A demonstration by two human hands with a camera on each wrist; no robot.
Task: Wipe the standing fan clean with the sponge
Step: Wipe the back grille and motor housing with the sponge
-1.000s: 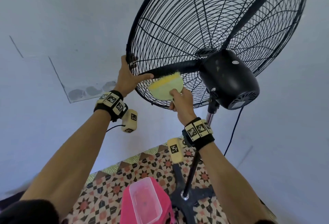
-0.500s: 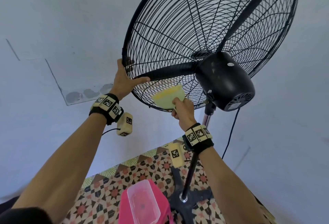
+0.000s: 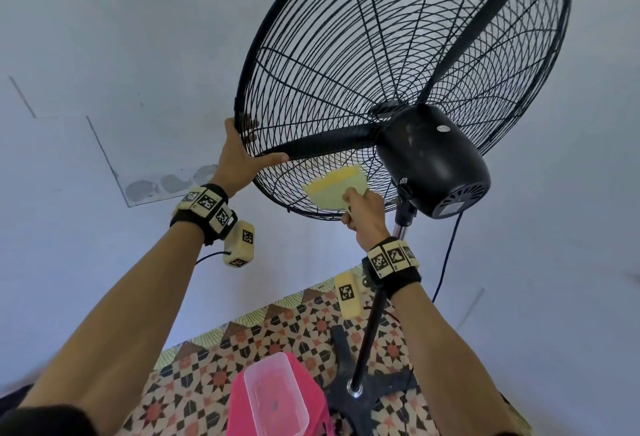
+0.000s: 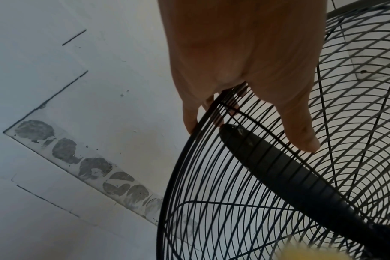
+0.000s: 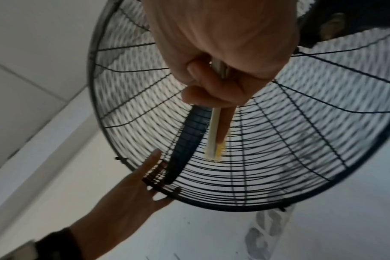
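I can read no text from here: the small round badge (image 3: 444,129) on the fan's motor housing (image 3: 433,162) is too small to make out, and the wristbands (image 3: 207,205) carry only black-and-white square marker patterns

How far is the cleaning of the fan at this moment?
In hand: the right hand presses the sponge against the lower rear grille, while the left hand grips its rim. Done: the frames show no clearly cleaned part. Left, probably: the upper grille, the motor housing and the pole.
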